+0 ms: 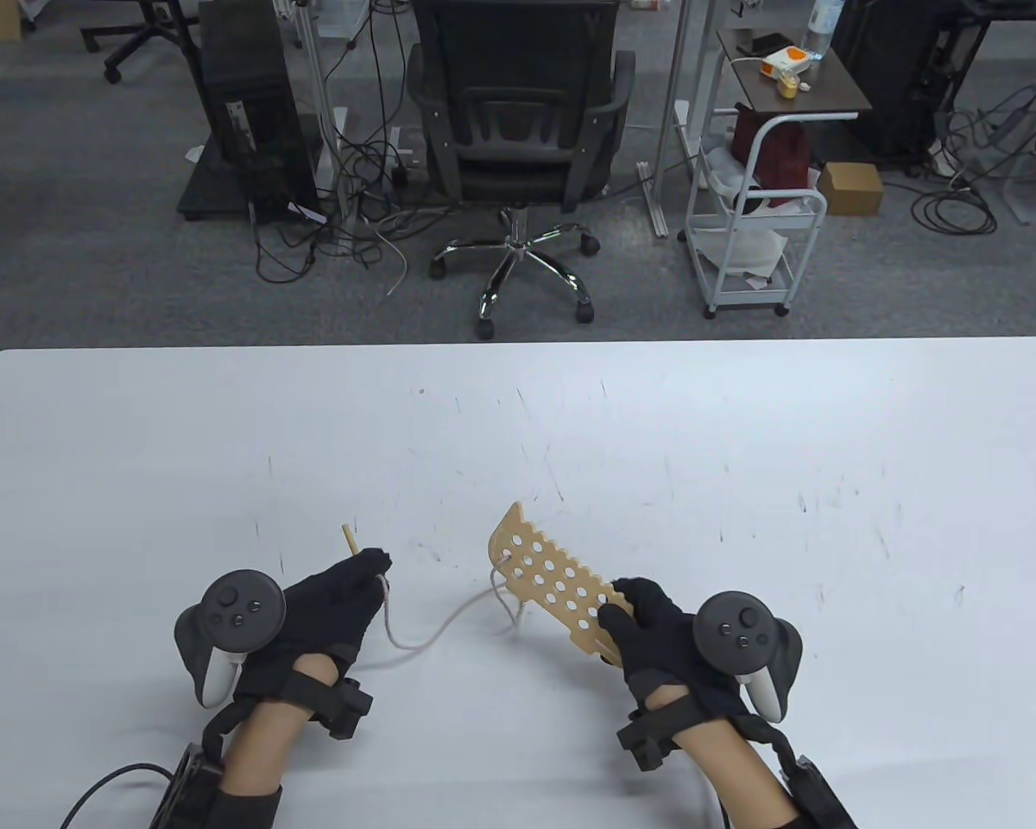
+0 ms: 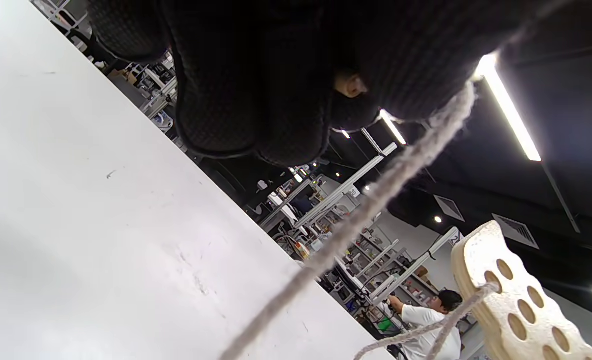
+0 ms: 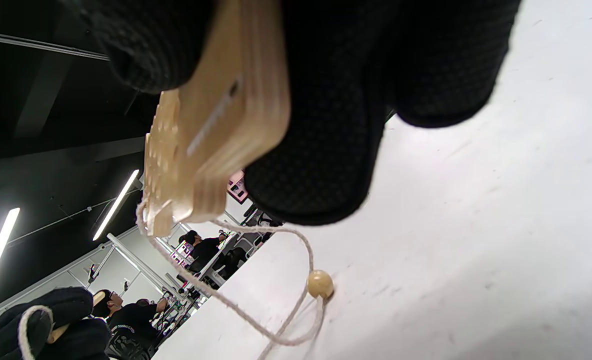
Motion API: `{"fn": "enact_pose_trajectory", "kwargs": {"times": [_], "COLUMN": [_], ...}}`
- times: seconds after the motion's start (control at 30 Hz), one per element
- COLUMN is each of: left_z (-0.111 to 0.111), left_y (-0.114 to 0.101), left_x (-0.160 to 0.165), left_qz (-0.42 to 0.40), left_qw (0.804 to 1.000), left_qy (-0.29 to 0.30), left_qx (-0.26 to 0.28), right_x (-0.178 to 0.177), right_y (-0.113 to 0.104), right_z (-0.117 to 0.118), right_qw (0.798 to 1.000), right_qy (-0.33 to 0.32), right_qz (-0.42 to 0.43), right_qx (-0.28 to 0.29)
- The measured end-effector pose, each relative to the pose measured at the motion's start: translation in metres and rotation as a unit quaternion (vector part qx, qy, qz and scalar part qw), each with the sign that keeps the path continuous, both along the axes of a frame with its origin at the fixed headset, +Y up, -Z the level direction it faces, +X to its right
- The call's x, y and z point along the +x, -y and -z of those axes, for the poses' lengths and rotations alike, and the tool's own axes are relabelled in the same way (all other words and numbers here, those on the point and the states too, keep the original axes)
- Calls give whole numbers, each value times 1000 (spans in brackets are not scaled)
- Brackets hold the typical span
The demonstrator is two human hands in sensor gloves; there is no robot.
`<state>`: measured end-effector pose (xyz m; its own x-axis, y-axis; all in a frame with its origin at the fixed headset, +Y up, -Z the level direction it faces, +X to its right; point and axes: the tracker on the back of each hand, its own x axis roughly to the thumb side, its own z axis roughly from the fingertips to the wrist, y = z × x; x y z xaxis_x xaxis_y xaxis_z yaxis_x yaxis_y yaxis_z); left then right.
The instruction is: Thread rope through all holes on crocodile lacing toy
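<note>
Crocodile lacing toy (image 1: pixel 551 580) sits lower centre of my table view, lifted off the white table (image 1: pixel 742 449), long axis running from upper left to lower right. My right hand (image 1: pixel 656 635) grips its lower-right end, fingers curled over the board. My left hand (image 1: pixel 332 604), lower left, pinches the wooden needle (image 1: pixel 348 541), its tip poking toward the upper left. Rope (image 1: pixel 436 626) sags from that hand to a hole at the toy's upper-left end. Only my right wrist view shows the wooden bead (image 3: pixel 320 284) on the rope's tail, on the table under the toy. Left wrist view shows the rope entering a hole near the board's rounded end. Plenty of bare table above and on both sides; bottom frame edge is close.
</note>
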<state>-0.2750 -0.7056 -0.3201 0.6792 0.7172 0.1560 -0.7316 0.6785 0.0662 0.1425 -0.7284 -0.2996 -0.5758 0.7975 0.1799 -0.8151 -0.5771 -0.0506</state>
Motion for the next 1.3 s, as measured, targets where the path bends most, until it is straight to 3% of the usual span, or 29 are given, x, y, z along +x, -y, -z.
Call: {"fn": "enact_pose_trajectory", "kwargs": {"times": [0.87, 1.3], "left_z": [2, 7], "left_y": [3, 20], "left_x": [13, 27], "left_qz": [33, -71], "left_qw": [999, 988], "left_qy": [41, 118], "left_qx": [-6, -66], "right_x": [-13, -17], "right_y": [1, 2], "right_z": [-2, -1], "right_qw": [995, 989], "right_qy": [-83, -125], "right_qz": [52, 76], "right_qx": [-21, -31]}}
